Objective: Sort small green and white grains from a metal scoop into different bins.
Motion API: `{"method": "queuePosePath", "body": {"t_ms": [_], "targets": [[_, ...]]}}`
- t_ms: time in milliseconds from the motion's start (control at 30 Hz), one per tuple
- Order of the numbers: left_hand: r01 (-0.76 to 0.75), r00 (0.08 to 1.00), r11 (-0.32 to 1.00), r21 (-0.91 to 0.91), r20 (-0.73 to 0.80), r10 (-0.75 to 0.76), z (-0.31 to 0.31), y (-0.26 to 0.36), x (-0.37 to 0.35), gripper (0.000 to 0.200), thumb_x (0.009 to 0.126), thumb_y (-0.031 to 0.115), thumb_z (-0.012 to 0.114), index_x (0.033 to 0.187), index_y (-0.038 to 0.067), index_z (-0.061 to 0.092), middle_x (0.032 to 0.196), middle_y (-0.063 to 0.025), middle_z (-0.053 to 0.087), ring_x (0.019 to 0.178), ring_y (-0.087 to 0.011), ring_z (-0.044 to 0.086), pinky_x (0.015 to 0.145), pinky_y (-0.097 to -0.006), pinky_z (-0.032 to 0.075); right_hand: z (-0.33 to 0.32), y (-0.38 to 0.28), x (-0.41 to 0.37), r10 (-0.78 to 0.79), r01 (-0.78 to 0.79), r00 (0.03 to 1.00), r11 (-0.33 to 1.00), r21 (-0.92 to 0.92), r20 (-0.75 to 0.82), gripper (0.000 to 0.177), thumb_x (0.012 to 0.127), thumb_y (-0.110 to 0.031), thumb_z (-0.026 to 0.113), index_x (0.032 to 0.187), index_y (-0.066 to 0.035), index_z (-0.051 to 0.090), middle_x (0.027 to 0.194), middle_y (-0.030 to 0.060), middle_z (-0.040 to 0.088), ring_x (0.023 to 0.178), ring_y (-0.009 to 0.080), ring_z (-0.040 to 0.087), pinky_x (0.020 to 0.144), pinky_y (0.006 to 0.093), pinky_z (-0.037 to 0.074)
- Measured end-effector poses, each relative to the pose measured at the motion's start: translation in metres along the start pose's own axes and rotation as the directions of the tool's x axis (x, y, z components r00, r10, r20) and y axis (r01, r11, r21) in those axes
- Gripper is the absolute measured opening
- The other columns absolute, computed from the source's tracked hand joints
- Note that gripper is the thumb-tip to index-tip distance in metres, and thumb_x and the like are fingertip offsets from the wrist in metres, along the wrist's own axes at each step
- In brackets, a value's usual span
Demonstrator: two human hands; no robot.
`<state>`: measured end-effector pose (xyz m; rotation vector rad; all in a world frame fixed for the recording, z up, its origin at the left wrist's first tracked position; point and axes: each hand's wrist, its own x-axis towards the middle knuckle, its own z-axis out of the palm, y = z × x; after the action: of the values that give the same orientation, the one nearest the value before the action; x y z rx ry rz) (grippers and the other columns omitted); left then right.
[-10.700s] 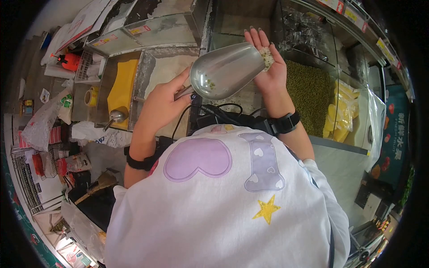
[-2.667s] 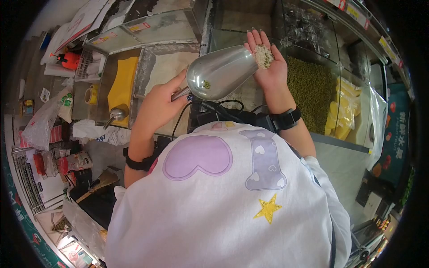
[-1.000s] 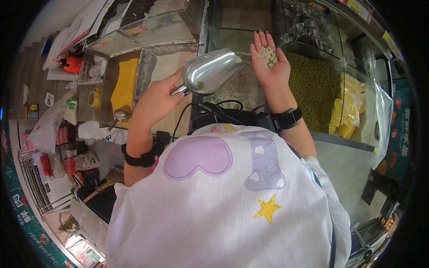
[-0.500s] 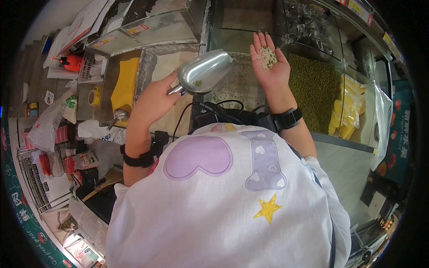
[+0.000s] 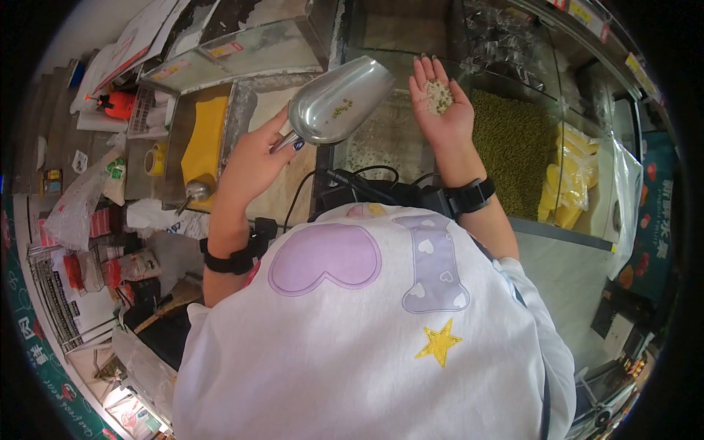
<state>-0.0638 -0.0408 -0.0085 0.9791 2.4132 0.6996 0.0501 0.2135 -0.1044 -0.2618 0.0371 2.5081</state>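
My left hand is closed round the handle of a metal scoop, whose mouth points up and to the right. Several small green beans lie inside the scoop. Palm up, with its fingers stretched out, my right hand holds a small heap of pale bits and green beans. Below and between the hands is a glass-walled bin with scattered bits on its floor. Right of my right hand, another bin is filled with green mung beans.
Yellow packets fill the bin at far right. On the left are a bin with a yellow sheet, a second metal scoop and a roll of tape. Black cables run in front of my body. Dark plastic-wrapped packs sit at the back.
The scoop has tilted and its mouth has swung upward, showing more of the inside and more green beans. My right hand has barely moved, still holding the heap.
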Motion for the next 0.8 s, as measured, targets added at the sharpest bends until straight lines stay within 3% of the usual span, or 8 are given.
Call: {"method": "queuePosePath", "body": {"t_ms": [100,367,500,567,600,633,733,800], "targets": [[-0.003,0.999,0.994,-0.107,-0.047,-0.002,0.003,0.001,0.0,0.063,0.078,0.012,0.061,0.137,0.015,0.039,0.064,-0.011,0.051,0.059,-0.0155,0.047,0.062,-0.0273,0.041,-0.005,-0.002,0.003,0.025,-0.024,0.999,1.0,0.006,-0.024,0.043,0.098,-0.022,0.025,0.132,0.0,0.038,0.138,0.0151,0.039,0.131,0.0282,0.035,0.106,0.0402,0.03],[-0.044,0.997,0.937,-0.347,0.039,0.061,0.004,0.011,0.001,0.062,0.08,0.002,0.057,0.138,0.009,0.038,0.079,0.0005,0.057,0.061,-0.003,0.043,0.053,-0.0192,0.035,-0.015,0.001,0.01,0.06,-0.085,0.899,0.996,-0.039,-0.433,0.031,0.097,-0.017,0.032,0.118,0.001,0.047,0.124,0.0156,0.047,0.113,0.025,0.048,0.098,0.0407,0.04],[-0.214,0.966,0.97,-0.116,0.123,0.228,-0.012,0.055,0.029,0.062,0.078,0.004,0.057,0.137,0.008,0.039,0.076,-0.0033,0.057,0.062,-0.0069,0.046,0.056,-0.0236,0.04,-0.049,0.001,0.014,0.004,0.01,1.0,0.871,-0.491,0.026,0.031,0.096,-0.021,0.038,0.116,-0.001,0.05,0.12,0.016,0.051,0.111,0.0237,0.05,0.095,0.039,0.043],[-0.339,0.912,0.933,0.117,0.285,0.296,-0.02,0.093,0.045,0.061,0.077,0.008,0.058,0.135,0.006,0.04,0.075,-0.0093,0.058,0.064,-0.0134,0.052,0.061,-0.0283,0.043,-0.028,0.005,0.011,0.122,-0.114,0.992,0.978,-0.172,0.038,0.035,0.091,-0.026,0.049,0.114,0.0,0.055,0.111,0.0147,0.06,0.096,0.0235,0.061,0.083,0.0364,0.052],[-0.473,0.844,0.868,0.152,0.362,0.396,-0.016,0.119,0.062,0.058,0.077,0.011,0.058,0.133,0.003,0.042,0.08,-0.0153,0.061,0.068,-0.0202,0.057,0.064,-0.0308,0.045,-0.059,0.001,0.031,0.136,-0.094,0.871,0.989,-0.11,0.473,0.041,0.089,-0.031,0.05,0.114,0.001,0.054,0.112,0.0152,0.06,0.096,0.0238,0.061,0.082,0.0378,0.053],[-0.485,0.837,0.86,0.156,0.367,0.406,-0.014,0.138,0.066,0.058,0.077,0.011,0.058,0.133,0.003,0.042,0.08,-0.0153,0.061,0.068,-0.0202,0.057,0.064,-0.0308,0.045,-0.058,-0.004,0.027,0.176,-0.174,0.788,0.983,-0.061,0.59,0.04,0.089,-0.031,0.051,0.114,0.0,0.053,0.11,0.0146,0.059,0.097,0.024,0.06,0.084,0.0381,0.052],[-0.631,0.733,0.705,0.323,0.547,0.405,-0.004,0.169,0.083,0.054,0.077,0.015,0.058,0.128,0.002,0.047,0.087,-0.0206,0.062,0.07,-0.0265,0.059,0.063,-0.0341,0.046,-0.052,-0.006,0.009,-0.035,0.086,0.964,0.979,-0.183,0.262,0.032,0.091,-0.03,0.049,0.111,-0.005,0.055,0.108,0.0099,0.06,0.098,0.0208,0.059,0.085,0.0347,0.05],[-0.627,0.738,0.702,0.337,0.546,0.397,-0.002,0.181,0.082,0.053,0.077,0.015,0.058,0.128,0.003,0.047,0.086,-0.0199,0.062,0.069,-0.0256,0.059,0.063,-0.0338,0.046,-0.016,-0.001,-0.024,-0.133,0.229,0.952,0.909,-0.349,0.277,0.032,0.092,-0.029,0.048,0.111,-0.005,0.055,0.109,0.0095,0.059,0.099,0.0204,0.058,0.086,0.0344,0.049]]}}
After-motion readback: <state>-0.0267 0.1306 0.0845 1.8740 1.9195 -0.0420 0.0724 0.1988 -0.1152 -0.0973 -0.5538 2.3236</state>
